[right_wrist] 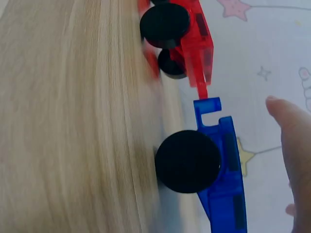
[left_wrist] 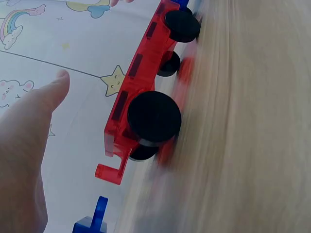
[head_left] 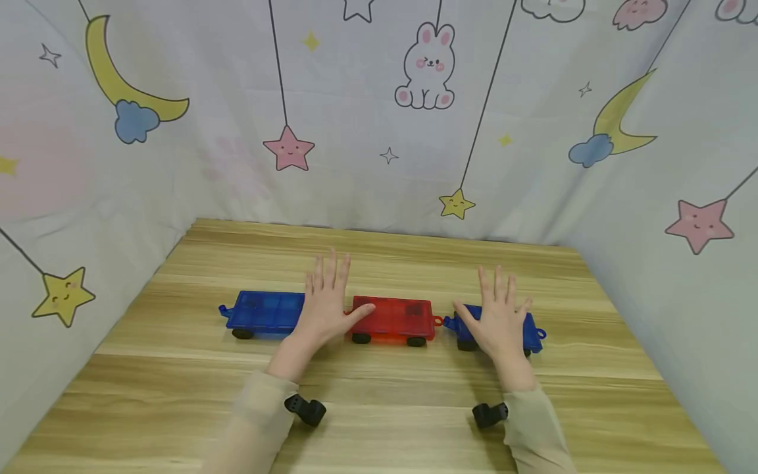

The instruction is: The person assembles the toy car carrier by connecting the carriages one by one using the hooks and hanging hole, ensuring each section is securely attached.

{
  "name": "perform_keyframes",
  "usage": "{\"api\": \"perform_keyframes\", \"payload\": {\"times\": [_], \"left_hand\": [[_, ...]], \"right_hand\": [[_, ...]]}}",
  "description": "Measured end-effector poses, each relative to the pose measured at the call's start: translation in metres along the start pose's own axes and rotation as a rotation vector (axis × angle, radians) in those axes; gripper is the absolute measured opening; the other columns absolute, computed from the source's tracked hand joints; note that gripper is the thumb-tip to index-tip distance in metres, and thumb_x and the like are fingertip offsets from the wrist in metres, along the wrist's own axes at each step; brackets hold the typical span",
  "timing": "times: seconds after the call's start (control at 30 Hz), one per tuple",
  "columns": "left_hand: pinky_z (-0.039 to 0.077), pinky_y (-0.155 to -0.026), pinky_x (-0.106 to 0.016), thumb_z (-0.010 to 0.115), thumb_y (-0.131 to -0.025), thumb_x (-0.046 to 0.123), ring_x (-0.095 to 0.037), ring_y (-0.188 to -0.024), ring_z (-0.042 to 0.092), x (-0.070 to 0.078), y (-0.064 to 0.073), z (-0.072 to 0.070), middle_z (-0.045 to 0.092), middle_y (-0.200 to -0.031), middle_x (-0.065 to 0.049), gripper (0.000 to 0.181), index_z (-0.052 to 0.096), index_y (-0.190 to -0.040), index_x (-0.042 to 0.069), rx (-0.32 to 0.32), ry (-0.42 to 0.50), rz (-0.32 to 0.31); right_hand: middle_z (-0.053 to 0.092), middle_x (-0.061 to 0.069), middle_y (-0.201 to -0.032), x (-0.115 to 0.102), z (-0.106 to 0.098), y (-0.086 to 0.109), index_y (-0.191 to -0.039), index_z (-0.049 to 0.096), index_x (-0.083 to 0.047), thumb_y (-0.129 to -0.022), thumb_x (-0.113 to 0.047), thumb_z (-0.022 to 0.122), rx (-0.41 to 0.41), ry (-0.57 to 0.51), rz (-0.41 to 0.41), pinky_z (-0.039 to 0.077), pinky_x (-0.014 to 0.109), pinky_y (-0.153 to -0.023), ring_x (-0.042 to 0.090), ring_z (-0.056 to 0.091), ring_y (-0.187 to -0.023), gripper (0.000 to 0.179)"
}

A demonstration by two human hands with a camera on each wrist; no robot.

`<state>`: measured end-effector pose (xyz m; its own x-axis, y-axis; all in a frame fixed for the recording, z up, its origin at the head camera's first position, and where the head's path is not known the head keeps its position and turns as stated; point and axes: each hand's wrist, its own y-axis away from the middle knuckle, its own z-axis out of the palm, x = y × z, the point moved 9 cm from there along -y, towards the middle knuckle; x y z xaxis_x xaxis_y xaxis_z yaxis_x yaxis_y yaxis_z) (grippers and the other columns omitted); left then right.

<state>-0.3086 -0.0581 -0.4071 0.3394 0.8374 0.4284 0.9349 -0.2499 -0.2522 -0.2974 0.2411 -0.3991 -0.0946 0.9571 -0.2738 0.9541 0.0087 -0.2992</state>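
Three see-through toy train cars with black wheels stand in a row on the table. The left blue car (head_left: 264, 312) is partly hidden by my left hand (head_left: 324, 308), which is spread flat over its right end, thumb towards the red car (head_left: 393, 318). My right hand (head_left: 499, 321), fingers also spread, hovers over the right blue car (head_left: 533, 331) and covers its middle. In the left wrist view a gap separates the red hook (left_wrist: 109, 173) from the blue ring (left_wrist: 99, 213). In the right wrist view the blue hook (right_wrist: 208, 105) sits right at the red ring (right_wrist: 200, 87).
The wooden table (head_left: 379, 408) reaches back to a white cloth (head_left: 355, 184) printed with stars, moons and a rabbit, which also hangs along both sides. Each sleeved wrist carries a small black camera, the left camera (head_left: 306, 409) and the right camera (head_left: 490, 415).
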Motion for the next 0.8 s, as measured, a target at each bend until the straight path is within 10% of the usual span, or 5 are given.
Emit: {"api": "perform_keyframes", "payload": {"times": [0.8], "left_hand": [[0.022, -0.120, -0.050, 0.084, -0.068, 0.055, -0.033, -0.150, 0.020, 0.039, -0.011, 0.039, 0.026, -0.160, -0.017, 0.119, 0.024, -0.154, 0.000, -0.232, 0.123, 0.178]], "right_hand": [[0.024, 0.027, -0.157, 0.036, 0.010, 0.008, -0.153, 0.027, 0.001, -0.079, -0.041, 0.079, -0.265, -0.296, -0.167, 0.011, 0.070, -0.113, 0.051, 0.020, -0.143, 0.099]]}}
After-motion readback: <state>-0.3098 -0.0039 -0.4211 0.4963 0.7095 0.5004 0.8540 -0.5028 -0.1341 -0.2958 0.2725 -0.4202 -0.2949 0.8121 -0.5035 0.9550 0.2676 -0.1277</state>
